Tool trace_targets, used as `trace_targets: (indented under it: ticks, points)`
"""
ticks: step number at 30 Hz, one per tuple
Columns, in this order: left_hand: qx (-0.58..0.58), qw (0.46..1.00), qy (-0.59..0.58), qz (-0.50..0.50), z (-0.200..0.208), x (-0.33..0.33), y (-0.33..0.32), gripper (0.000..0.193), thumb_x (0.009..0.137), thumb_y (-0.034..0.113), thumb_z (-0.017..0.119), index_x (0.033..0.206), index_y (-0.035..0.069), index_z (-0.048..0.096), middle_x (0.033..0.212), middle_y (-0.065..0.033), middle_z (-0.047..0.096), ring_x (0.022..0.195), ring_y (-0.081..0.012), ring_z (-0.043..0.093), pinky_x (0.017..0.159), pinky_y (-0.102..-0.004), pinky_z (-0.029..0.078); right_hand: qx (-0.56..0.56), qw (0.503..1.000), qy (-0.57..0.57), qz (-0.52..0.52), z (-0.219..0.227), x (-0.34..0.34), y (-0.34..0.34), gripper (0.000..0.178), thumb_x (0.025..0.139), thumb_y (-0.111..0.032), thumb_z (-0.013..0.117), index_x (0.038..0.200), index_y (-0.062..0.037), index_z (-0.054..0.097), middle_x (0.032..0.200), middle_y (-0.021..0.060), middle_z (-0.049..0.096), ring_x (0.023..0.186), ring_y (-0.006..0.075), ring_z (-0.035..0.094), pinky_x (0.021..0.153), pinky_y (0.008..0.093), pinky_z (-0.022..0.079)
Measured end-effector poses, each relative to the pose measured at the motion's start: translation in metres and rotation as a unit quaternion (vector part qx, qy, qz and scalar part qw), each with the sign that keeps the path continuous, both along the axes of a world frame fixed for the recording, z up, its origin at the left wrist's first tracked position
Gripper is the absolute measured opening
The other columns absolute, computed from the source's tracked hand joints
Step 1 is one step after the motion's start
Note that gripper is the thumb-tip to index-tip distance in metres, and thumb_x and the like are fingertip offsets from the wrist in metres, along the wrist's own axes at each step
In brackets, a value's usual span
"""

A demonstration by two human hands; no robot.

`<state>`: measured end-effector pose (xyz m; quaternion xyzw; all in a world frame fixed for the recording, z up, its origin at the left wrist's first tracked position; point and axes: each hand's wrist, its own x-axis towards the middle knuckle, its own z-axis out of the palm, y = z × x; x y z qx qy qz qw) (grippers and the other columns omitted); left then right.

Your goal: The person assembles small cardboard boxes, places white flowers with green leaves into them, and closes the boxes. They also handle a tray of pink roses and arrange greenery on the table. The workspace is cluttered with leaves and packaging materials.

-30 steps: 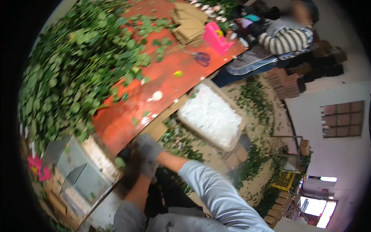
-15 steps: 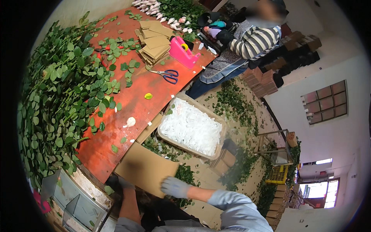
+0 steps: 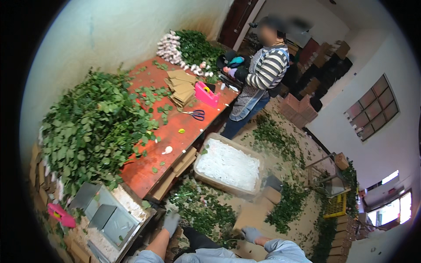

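Observation:
My right hand (image 3: 251,234), in a grey glove, grips the near edge of a brown cardboard sheet (image 3: 254,214), which is blurred and held out over the floor at the right. My left hand (image 3: 171,222), also gloved, is below the red table's near corner, apart from the cardboard. Its fingers look stretched out, and nothing shows in them. Ahead, a beige tub (image 3: 226,187) full of white strips stands beside the red table (image 3: 144,177). More cardboard pieces (image 3: 183,163) lie on a shelf under the tabletop.
Leafy stems (image 3: 96,127) are heaped on the table's left, near a grey metal holder (image 3: 103,217). Scissors (image 3: 195,115), a pink tape dispenser (image 3: 207,94) and folded cardboard (image 3: 180,89) lie farther back. A co-worker (image 3: 267,70) stands at the far end. Fallen leaves (image 3: 197,204) cover parts of the floor.
The cardboard sheet has moved from the table's near corner to the right with my right hand. My left hand has come away from it. The view has shifted, showing more wall.

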<state>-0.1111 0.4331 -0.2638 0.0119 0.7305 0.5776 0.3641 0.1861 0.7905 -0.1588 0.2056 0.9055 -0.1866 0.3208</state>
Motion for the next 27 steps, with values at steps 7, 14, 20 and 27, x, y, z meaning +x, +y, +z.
trace_targets:
  ticks: [7, 14, 20, 27]
  points:
    - [-0.061, 0.940, 0.225, -0.249, 0.110, 0.100, -0.075, 0.106, 0.081, 0.056, 0.081, 0.158, -0.001, 0.035, 0.149, -0.0274, 0.051, 0.139, -0.0412, 0.050, 0.117, -0.0449, 0.039, -0.108, 0.835, 0.384, -0.380, 0.060, -0.154, -0.101, 0.040, 0.100, -0.030, 0.061, 0.119, 0.0052, 0.065, 0.108, 0.0257, 0.072, 0.098, 0.0348, 0.070, 0.091, 0.0466, 0.051]
    - [-0.073, 0.840, 0.536, -0.033, 0.191, 0.106, -0.108, 0.085, 0.076, 0.039, 0.086, 0.145, 0.002, 0.050, 0.136, -0.0226, 0.059, 0.129, -0.0398, 0.055, 0.112, -0.0488, 0.042, -0.517, 0.640, 0.468, -0.323, 0.172, -0.196, -0.263, 0.029, 0.102, -0.018, 0.065, 0.125, -0.0018, 0.063, 0.102, 0.0038, 0.067, 0.089, 0.0124, 0.058, 0.081, 0.0298, 0.049]
    - [-0.066, 0.846, 0.525, 0.058, 0.253, 0.127, -0.172, 0.049, 0.074, -0.009, 0.068, 0.120, 0.009, 0.073, 0.116, -0.0151, 0.073, 0.107, -0.0352, 0.069, 0.093, -0.0410, 0.056, -0.377, 0.649, 0.646, -0.141, 0.258, -0.155, -0.269, 0.058, 0.099, -0.029, 0.070, 0.142, 0.0006, 0.046, 0.125, 0.0103, 0.054, 0.109, 0.0183, 0.053, 0.094, 0.0344, 0.047]
    - [-0.062, 0.845, 0.531, 0.007, 0.315, 0.161, -0.201, 0.042, 0.076, 0.000, 0.074, 0.116, 0.012, 0.073, 0.098, -0.0108, 0.073, 0.092, -0.0340, 0.070, 0.081, -0.0422, 0.056, -0.200, 0.730, 0.551, 0.350, 0.337, -0.149, -0.252, 0.074, 0.091, -0.048, 0.077, 0.143, -0.0017, 0.053, 0.129, 0.0178, 0.060, 0.122, 0.0327, 0.057, 0.103, 0.0431, 0.047]
